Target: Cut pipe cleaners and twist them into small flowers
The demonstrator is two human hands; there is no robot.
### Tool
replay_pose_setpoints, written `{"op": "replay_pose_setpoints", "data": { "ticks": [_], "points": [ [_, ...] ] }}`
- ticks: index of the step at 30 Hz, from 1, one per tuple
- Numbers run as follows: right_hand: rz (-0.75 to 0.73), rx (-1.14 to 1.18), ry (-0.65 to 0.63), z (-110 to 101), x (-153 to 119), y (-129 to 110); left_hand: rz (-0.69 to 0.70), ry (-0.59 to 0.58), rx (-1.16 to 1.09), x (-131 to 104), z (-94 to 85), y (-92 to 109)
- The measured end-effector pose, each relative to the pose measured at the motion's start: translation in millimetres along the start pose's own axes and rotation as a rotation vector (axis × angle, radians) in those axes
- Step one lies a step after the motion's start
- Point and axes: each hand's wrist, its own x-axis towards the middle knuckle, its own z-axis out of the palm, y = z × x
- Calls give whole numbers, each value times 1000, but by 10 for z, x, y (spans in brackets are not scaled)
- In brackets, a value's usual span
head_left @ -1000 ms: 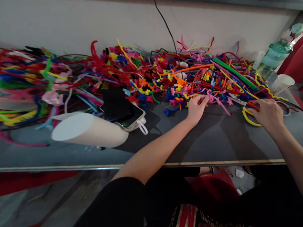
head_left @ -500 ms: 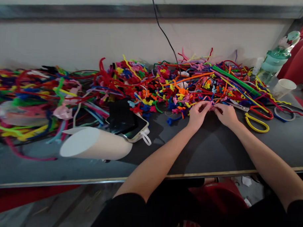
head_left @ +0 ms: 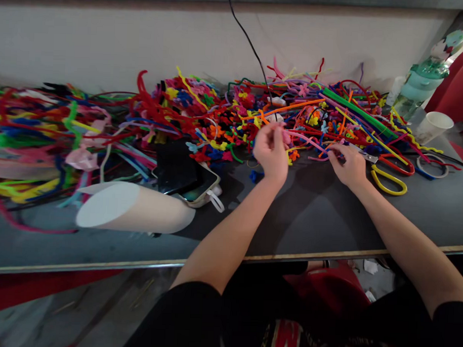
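Note:
A pink pipe cleaner (head_left: 307,140) stretches between my two hands, above the front of a heap of coloured pipe cleaners (head_left: 252,106). Raised at its left end, my left hand (head_left: 272,150) is closed in a pinch, with a bunched pink part at the fingertips. My right hand (head_left: 349,165) is lower, its thumb and fingers closed on the other end. Scissors with a red and a yellow handle (head_left: 390,188) lie just right of my right hand, blades toward it.
At the left lie a rolled white sheet (head_left: 135,208), a phone (head_left: 200,185) and more pipe cleaners (head_left: 35,146). On the right stand a paper cup (head_left: 433,127) and a green bottle (head_left: 420,81), near a tape ring (head_left: 432,166). A black cable (head_left: 251,45) hangs at the wall.
My hands were together at the pink pipe cleaner and are now apart. The left hand has moved left and up, drawing the pink strand out between them. The view has tilted down slightly.

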Motion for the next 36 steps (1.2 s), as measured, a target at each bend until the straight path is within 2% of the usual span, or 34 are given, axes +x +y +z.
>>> {"op": "replay_pose_setpoints", "data": {
  "ticks": [1,3,5,7,10,14,16,20,22,26,28,30,32,36],
  "points": [
    [-10,13,35,5,10,28,48,75,61,77,-62,-79],
    [-35,46,97,28,29,99,114,144,196,161,-150,-235],
    [-42,80,140,65,44,173,170,119,323,129,-167,-313],
    [-37,107,168,107,51,234,295,24,426,7,-119,-264],
    [-48,125,194,153,45,287,504,-232,505,-214,-7,-21],
    [-67,103,247,139,47,311,744,-751,557,-361,75,221],
    [-49,86,295,78,100,336,798,-868,542,-361,87,229],
    [9,-23,323,-166,414,482,781,-825,523,-313,91,162],
    [49,-125,227,-311,654,598,770,-802,508,-299,94,148],
    [195,-346,-70,-496,1076,807,736,-819,476,-297,106,167],
    [243,-451,-221,-514,1187,853,703,-835,476,-299,113,179],
    [282,-550,-320,-497,1234,848,682,-846,479,-299,116,187],
    [309,-624,-355,-467,1248,799,674,-851,481,-298,118,192],
    [332,-680,-345,-442,1260,646,661,-854,474,-301,124,191]
  ]
}}
